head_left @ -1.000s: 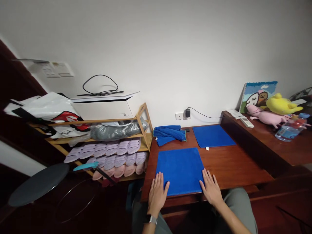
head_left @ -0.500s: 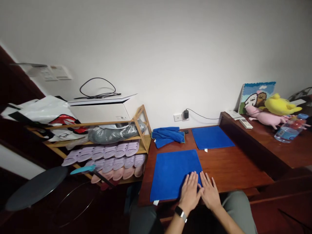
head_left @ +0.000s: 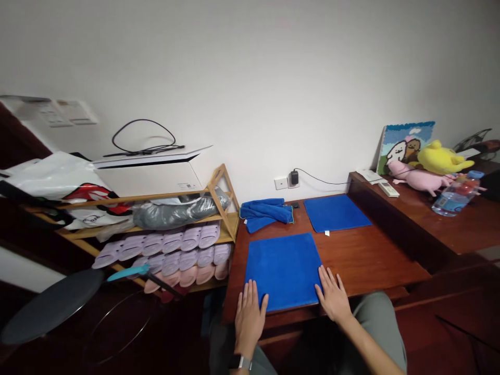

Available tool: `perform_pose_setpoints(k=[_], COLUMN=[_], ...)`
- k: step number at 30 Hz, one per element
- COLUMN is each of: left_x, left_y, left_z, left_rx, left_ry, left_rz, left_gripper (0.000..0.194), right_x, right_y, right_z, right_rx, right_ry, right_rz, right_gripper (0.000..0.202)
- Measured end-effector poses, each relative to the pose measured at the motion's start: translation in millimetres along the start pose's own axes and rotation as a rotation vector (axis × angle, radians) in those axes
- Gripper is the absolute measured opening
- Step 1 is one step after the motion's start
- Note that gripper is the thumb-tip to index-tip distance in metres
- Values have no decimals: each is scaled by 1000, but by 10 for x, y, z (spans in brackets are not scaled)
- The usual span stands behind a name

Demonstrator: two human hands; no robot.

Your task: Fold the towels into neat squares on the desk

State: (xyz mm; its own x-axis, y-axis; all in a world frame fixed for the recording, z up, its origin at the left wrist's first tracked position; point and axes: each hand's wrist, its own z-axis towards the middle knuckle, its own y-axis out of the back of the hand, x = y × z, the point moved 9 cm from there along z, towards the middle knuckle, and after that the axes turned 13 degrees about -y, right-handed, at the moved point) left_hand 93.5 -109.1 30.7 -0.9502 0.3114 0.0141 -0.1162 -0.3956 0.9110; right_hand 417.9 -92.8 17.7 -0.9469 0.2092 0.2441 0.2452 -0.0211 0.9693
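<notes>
A blue cloth lies flat on the wooden table in front of me. My left hand rests at the cloth's near left corner, fingers stretched out and thumb apart, covering that corner. On the cloth's right edge lies my right hand, its fingers spread and flat, partly on the bare wood. A second blue cloth is laid flat farther back on the right, a white tag at its front edge. Crumpled blue cloths are heaped at the back left of the table.
Left of the table stands a wooden rack with slippers and a white box. A round dark stool is beyond it. On the raised desk at right are a remote, plush toys and a bottle.
My left hand has moved left across the cloth, from beside my right hand to the near left corner. My right hand stays at the right edge. The view has shifted slightly.
</notes>
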Motion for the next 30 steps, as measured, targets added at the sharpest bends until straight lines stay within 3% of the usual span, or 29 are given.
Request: perform_pose_setpoints(k=[6,15,19,22,26,28,30], left_x=[-78,-22,-65,-383,-1248,-1664,-1924], left_y=[12,-61,-17,62,86,26,-70], left_z=[26,-21,103,409,846,946,953], left_rx=[-29,-26,-15,16,91,127,159], left_ry=[18,10,8,-78,-308,-398,-450], left_rz=[-5,12,7,-53,-199,-264,-303], left_gripper=[74,73,75,72,67,66,64], right_x=[83,66,76,85,90,94,97], right_y=[29,-66,-74,-67,-51,-53,-61], right_z=[-114,-129,-119,-116,-121,-126,-130], right_rx=[-63,-55,-80,-90,-79,-66,-53], right_ry=[-27,-36,-34,-31,-24,-12,-1], right_rz=[3,-14,0,14,22,23,20], right_gripper=[66,68,68,67,67,66,65])
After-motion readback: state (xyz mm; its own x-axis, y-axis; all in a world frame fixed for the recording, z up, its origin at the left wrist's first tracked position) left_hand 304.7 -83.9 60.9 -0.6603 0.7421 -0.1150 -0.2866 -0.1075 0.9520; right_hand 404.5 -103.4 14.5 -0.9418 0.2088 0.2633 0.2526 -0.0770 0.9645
